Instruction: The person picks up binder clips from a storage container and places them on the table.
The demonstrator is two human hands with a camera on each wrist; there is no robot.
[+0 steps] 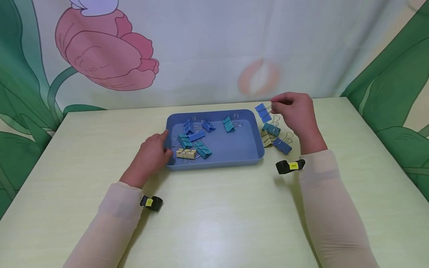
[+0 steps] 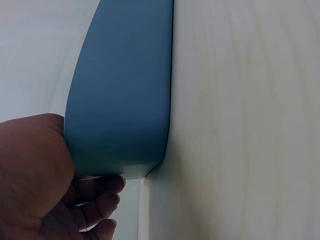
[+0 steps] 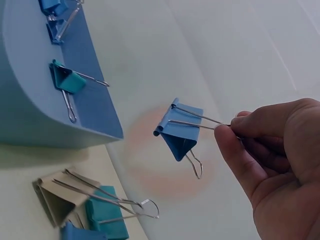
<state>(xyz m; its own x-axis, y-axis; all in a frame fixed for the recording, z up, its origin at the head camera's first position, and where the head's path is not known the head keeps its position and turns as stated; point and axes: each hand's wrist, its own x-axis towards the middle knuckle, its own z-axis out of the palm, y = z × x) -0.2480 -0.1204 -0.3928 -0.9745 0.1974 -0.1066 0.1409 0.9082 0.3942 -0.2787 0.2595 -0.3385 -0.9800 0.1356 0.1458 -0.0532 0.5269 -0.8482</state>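
Note:
My right hand (image 1: pixel 295 113) pinches a blue binder clip (image 3: pixel 181 129) by one wire handle between thumb and fingertips. The clip hangs in the air just off the right end of the blue tray (image 1: pixel 231 158), its other wire loop pointing down in the right wrist view. At the tray's left end, my left hand (image 1: pixel 151 154) holds the rim and end wall, with its fingers bent against the outside in the left wrist view. Several binder clips lie in the tray: blue, teal and a yellow one (image 1: pixel 186 153), mostly on the left, with one teal clip (image 1: pixel 229 124) farther right.
Beside the tray's right end lies a small pile: a teal clip (image 1: pixel 272 129), a pale yellow clip (image 1: pixel 266 138) and a dark blue clip (image 1: pixel 282 145). A printed curtain (image 1: pixel 207 56) hangs behind the far edge of the light wooden table (image 1: pixel 214 208).

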